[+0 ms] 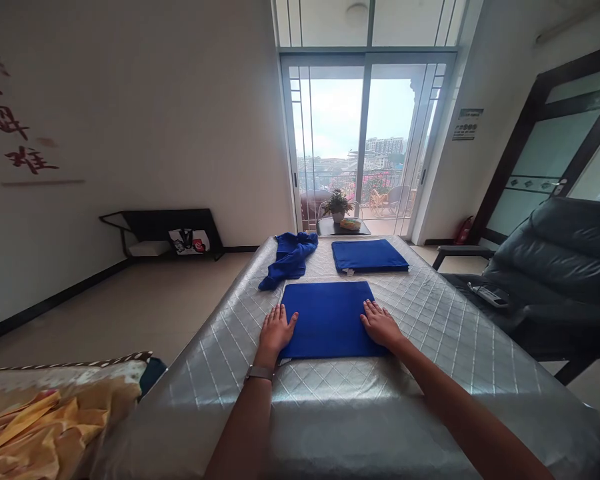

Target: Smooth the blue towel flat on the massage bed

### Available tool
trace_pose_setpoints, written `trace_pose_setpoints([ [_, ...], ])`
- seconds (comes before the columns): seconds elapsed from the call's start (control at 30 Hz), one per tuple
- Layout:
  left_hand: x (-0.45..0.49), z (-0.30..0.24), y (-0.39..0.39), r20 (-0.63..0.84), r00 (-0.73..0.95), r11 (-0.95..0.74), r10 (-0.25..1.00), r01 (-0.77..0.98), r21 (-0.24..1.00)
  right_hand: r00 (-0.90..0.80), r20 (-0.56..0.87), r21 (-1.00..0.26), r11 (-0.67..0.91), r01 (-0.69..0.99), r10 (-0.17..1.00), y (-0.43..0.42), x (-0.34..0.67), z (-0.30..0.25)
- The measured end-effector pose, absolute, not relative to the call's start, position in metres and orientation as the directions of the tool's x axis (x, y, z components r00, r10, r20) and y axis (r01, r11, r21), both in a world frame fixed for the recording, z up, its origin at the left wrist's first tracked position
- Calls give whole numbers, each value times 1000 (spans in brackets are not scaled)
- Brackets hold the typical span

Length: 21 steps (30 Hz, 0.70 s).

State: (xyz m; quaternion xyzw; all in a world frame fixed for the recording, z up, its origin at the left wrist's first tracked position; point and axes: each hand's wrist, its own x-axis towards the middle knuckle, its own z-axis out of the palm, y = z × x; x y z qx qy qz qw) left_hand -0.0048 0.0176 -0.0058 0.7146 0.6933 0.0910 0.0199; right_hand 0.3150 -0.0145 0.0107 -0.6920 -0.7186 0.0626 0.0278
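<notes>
Nearest, at 7 o'clock in the view, a heap of yellow fabric (40,427) lies low in the corner. Both forearms reach fwd from 6 o'clock over a table (430,347) w/ a silver quilted cover. A folded blue cloth (330,319) lies flat on it, approx. mid-table, straight ahead at 12. The left hand (276,331), watch (259,373) on its wrist, rests palm down at the cloth's 9 o'clock edge; fingers straight, slightly spread, tips on the cloth, gripping nothing. The right hand (381,325) lies the same way at the cloth's 3 o'clock edge: fingers out flat, nothing held.

Farther on, at 1 o'clock from that cloth, a second folded blue cloth (369,255) lies near the table's far end. At 11 o'clock, a crumpled blue cloth (290,257) sits bunched, just beside the near cloth's far corner.

Off the table at 3 o'clock, a black recliner (555,267). At 10 o'clock, a low black rack (165,230) vs. the wall. Beyond the table at 12, a potted plant (337,203) before a glass sliding door (365,133).
</notes>
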Motion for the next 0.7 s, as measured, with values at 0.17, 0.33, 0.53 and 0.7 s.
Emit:
trace_pose_setpoints([
  [0.17, -4, -7, 19, 107, 25, -41, 994, 987, 155, -63, -107, -172, 44, 984, 992, -1, 315, 28],
  [0.33, -5, -7, 20, 117, 22, -41, 993, 986, 163, -31, -38, -161, 25, 987, 999, 23, 308, 35],
  [0.53, -6, -11, 23, 116, 20, -42, 993, 981, 189, 45, -13, -183, -47, 982, 999, 31, 309, 13],
  [0.7, -8, -13, 24, 147, 15, -40, 989, 985, 168, -7, -32, -196, 1, 981, 999, 27, 315, 10],
])
